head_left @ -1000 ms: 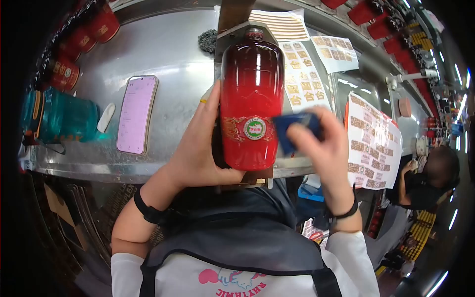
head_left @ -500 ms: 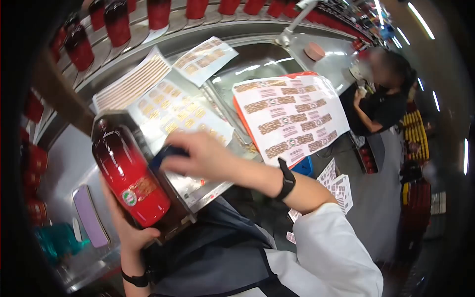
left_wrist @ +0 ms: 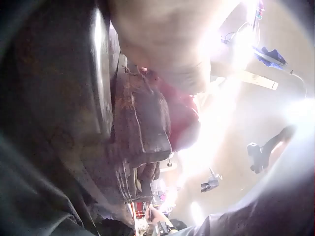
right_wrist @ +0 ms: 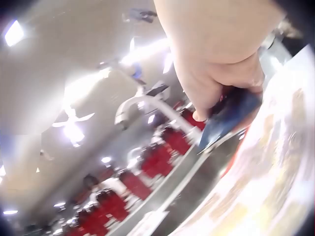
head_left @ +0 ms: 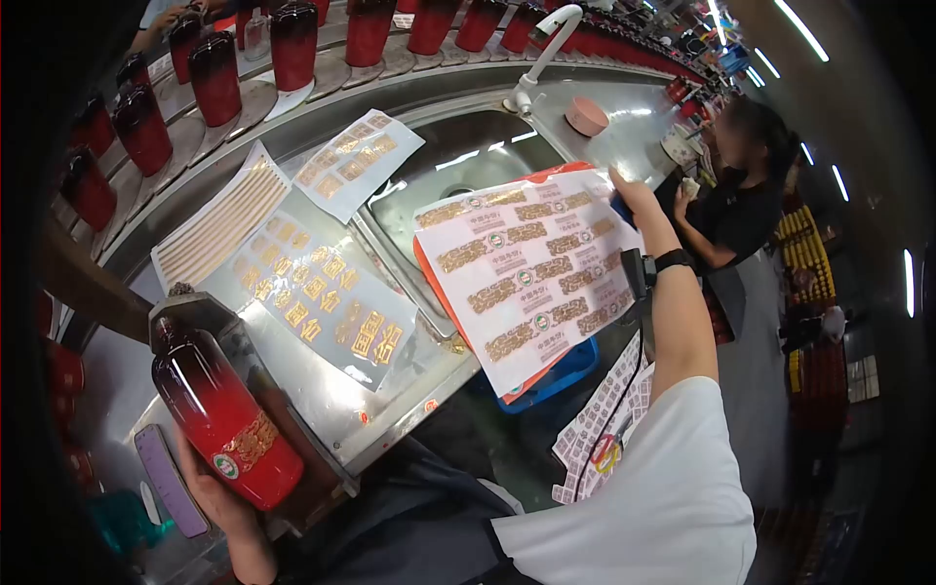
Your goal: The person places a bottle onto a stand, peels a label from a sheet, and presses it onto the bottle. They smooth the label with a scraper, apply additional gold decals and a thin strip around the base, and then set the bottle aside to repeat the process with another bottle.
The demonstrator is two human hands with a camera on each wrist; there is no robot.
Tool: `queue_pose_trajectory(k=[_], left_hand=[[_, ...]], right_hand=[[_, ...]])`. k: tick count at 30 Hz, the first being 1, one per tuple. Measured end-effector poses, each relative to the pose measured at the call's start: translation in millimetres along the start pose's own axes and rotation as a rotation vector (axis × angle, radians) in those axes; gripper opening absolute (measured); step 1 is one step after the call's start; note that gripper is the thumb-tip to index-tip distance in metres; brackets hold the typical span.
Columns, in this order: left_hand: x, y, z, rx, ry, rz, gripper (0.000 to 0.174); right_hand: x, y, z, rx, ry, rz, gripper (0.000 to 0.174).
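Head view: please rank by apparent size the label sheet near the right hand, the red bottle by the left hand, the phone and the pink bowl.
1. label sheet
2. red bottle
3. phone
4. pink bowl
Last two unsure: the bowl lies farther away.

a bottle-labelling line in a factory workshop: glossy dark-red bottles [head_left: 292, 44] stand in a long row on the round pads of a curving steel conveyor [head_left: 331, 76], under ceiling strip lights [head_left: 804, 29]. sheets of gold foil stickers [head_left: 322, 302] and a white sheet of printed gold and green labels [head_left: 526, 273] lie across a stainless steel workbench [head_left: 312, 385] with a sunken sink [head_left: 468, 156] and white tap [head_left: 541, 39]. a second worker in black [head_left: 741, 210] stands further along.
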State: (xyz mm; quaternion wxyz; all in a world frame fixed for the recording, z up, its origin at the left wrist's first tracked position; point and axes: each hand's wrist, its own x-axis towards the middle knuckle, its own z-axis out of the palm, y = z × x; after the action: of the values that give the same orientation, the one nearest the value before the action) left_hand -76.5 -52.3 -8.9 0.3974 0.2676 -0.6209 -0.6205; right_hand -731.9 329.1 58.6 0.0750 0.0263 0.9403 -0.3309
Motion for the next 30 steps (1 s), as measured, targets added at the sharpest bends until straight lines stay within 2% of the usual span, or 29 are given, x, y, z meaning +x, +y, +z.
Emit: queue_pose_trajectory(k=[2,3,5,7,8,11,13,15,17,18,20,21,23,24,26,27,29,30], left_hand=[[1,-8,-9,0.008,0.016,0.001,0.096],[2,-10,-10,0.014,0.025,0.001,0.094],[2,-12,-10,0.032,0.054,0.016,0.090],[2,-16,-17,-0.002,-0.006,0.018,0.074],[1,-17,-17,0.023,0.020,0.013,0.072],[-4,-22,-22,0.091,0.071,0.001,0.072],[-5,-26,-27,0.030,0.068,-0.028,0.076],[-7,-28,-30,-0.033,0.064,-0.057,0.080],[-9,-29,-32,-0.057,0.076,-0.074,0.078],[-10,-28,-33,-0.056,0.080,-0.080,0.078],[-8,-26,-32,-0.022,0.075,-0.079,0.079],[-7,-24,-30,-0.022,0.082,-0.081,0.079],[-4,-21,-25,-0.022,0.063,-0.063,0.073],[-4,-23,-26,-0.022,0.073,-0.065,0.073],[-3,-27,-29,-0.036,0.049,-0.045,0.077],[-3,-28,-27,-0.031,0.060,-0.049,0.077],[-1,-24,-20,-0.088,0.051,-0.035,0.080],[1,-17,-18,-0.064,0.038,-0.064,0.088]], right_hand=[[35,31,-5,-0.310,0.036,-0.174,0.051],[23,23,-13,-0.548,-0.035,-0.133,0.054],[27,27,-7,-0.461,-0.013,-0.176,0.049],[48,38,-3,-0.374,0.001,-0.215,0.049],[61,43,-2,-0.319,0.000,-0.201,0.050],[82,40,8,-0.202,-0.046,-0.204,0.054],[83,26,9,-0.093,-0.230,-0.307,0.060],[74,2,14,-0.159,-0.269,-0.312,0.062],[80,-10,22,-0.211,-0.394,-0.420,0.057],[77,-18,25,-0.215,-0.400,-0.420,0.057],[78,-32,30,-0.207,-0.561,-0.466,0.051],[81,-37,34,-0.210,-0.566,-0.469,0.051],[87,-48,43,-0.252,-0.696,-0.394,0.041],[87,-52,45,-0.257,-0.703,-0.400,0.041],[89,-58,50,-0.358,-0.626,-0.409,0.026],[91,-59,53,-0.361,-0.636,-0.415,0.026],[86,-69,62,-0.229,-0.639,-0.427,0.016],[78,-78,67,-0.196,-0.617,-0.512,0.012]])
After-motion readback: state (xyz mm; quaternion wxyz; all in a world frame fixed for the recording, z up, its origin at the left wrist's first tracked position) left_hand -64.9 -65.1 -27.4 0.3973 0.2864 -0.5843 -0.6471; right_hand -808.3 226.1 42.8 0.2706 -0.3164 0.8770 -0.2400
